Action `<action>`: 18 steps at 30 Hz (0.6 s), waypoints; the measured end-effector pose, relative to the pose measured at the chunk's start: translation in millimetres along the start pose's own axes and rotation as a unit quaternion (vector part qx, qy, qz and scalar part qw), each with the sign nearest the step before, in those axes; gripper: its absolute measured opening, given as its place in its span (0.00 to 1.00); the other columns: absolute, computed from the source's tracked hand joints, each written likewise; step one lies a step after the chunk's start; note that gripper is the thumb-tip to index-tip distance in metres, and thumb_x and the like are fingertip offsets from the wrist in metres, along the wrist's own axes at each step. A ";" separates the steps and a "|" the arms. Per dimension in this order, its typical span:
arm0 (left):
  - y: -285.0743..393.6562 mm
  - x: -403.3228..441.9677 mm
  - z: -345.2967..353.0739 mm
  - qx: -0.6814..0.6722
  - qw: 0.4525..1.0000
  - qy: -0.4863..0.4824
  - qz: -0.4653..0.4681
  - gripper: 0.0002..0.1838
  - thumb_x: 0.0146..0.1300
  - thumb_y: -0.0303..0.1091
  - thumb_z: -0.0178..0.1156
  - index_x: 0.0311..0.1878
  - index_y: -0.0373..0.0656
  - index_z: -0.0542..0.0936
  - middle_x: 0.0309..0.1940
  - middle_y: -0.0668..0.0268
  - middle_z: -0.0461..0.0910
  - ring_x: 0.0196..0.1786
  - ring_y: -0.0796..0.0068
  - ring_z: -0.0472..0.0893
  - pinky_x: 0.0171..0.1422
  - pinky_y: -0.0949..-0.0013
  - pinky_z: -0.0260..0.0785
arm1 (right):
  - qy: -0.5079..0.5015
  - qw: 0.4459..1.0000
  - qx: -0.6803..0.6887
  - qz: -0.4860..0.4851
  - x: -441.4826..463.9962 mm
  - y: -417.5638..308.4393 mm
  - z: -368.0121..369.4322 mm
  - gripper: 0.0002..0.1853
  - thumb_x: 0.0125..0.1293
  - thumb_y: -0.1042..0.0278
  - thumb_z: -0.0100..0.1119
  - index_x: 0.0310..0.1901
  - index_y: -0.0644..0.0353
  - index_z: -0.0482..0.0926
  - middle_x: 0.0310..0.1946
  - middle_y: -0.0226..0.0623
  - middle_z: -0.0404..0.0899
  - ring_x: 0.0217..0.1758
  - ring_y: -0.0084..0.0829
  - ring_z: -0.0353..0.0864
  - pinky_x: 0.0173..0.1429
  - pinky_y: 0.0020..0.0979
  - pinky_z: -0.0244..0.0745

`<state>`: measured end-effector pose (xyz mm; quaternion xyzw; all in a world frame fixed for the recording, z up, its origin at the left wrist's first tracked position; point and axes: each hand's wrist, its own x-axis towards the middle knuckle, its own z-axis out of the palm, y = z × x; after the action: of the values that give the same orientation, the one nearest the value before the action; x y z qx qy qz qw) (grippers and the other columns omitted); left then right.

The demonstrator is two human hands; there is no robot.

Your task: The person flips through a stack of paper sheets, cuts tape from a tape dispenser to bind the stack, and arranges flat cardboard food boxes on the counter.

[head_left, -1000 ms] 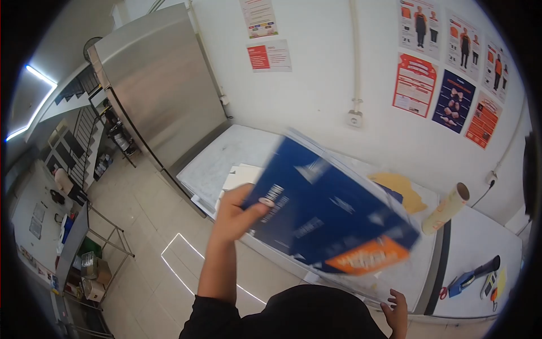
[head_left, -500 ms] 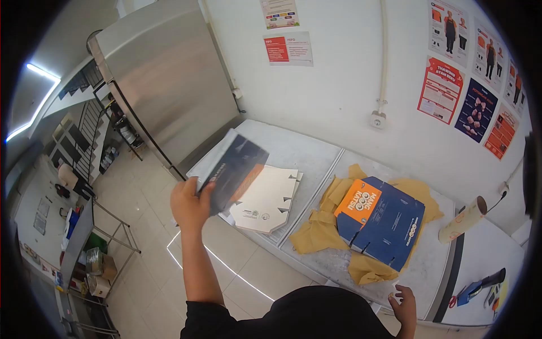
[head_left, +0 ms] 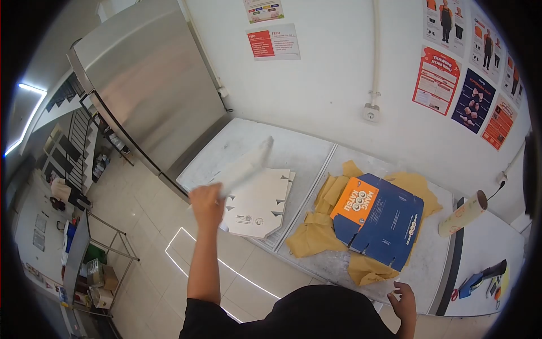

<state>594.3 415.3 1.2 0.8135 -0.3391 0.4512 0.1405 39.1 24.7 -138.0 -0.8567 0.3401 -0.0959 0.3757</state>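
My left hand (head_left: 207, 204) grips one edge of a flat cardboard sheet (head_left: 246, 165), smeared by motion, its pale side showing. The sheet is tilted over a stack of white die-cut cardboard (head_left: 257, 204) on the left work surface (head_left: 307, 152). My right hand (head_left: 402, 299) is near the front edge, its fingers apart and holding nothing. Beyond it, blue and orange printed cardboard (head_left: 384, 220) lies on torn brown paper (head_left: 316, 234).
A roll (head_left: 463, 213) stands to the right. Scissors (head_left: 455, 294) and a blue tool (head_left: 471, 285) lie on the right-hand table. A steel cabinet (head_left: 152, 85) rises at the left. Far left, a person (head_left: 68, 192) is near a metal-legged table.
The sheet in my left hand has swung from over the brown paper to the left stack, and its pale side now shows instead of the blue print. My right hand has barely moved.
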 end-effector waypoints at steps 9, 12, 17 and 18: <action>93.5 -200.2 65.1 -0.060 0.927 -0.344 -0.138 0.37 0.51 0.42 0.83 0.66 0.50 0.82 0.71 0.59 0.75 0.72 0.51 0.75 0.69 0.42 0.67 | -0.055 0.998 0.006 -0.008 7.5 -0.7 20.4 0.29 0.58 0.71 0.82 0.61 0.63 0.83 0.55 0.50 0.85 0.51 0.47 0.89 0.54 0.42 0.86; 98.8 -203.7 68.5 -0.037 0.929 -0.338 -0.149 0.45 0.56 0.41 0.81 0.78 0.50 0.73 0.79 0.57 0.69 0.82 0.48 0.65 0.79 0.41 0.61 | -0.062 0.998 -0.004 -0.010 10.1 7.2 20.2 0.27 0.60 0.70 0.81 0.61 0.62 0.84 0.54 0.50 0.86 0.52 0.46 0.90 0.54 0.42 0.86; 64.2 -222.5 114.1 -0.024 0.918 -0.383 -0.105 0.47 0.57 0.42 0.81 0.81 0.60 0.71 0.82 0.61 0.69 0.84 0.51 0.64 0.85 0.37 0.55 | -0.043 0.998 -0.035 -0.013 10.7 -5.1 8.3 0.26 0.62 0.67 0.80 0.61 0.62 0.84 0.53 0.49 0.86 0.52 0.45 0.90 0.54 0.41 0.86; 62.7 -212.8 109.2 -0.033 0.911 -0.396 -0.113 0.49 0.55 0.41 0.82 0.81 0.60 0.71 0.81 0.62 0.70 0.84 0.52 0.65 0.85 0.36 0.55 | -0.034 0.999 -0.035 -0.012 13.0 -13.4 5.9 0.25 0.63 0.66 0.79 0.61 0.62 0.84 0.53 0.49 0.86 0.52 0.45 0.90 0.54 0.41 0.86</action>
<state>544.3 401.5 -240.6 0.9533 -0.2869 0.0621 0.0715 58.2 26.1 -133.8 -0.8760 0.3201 -0.0597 0.3558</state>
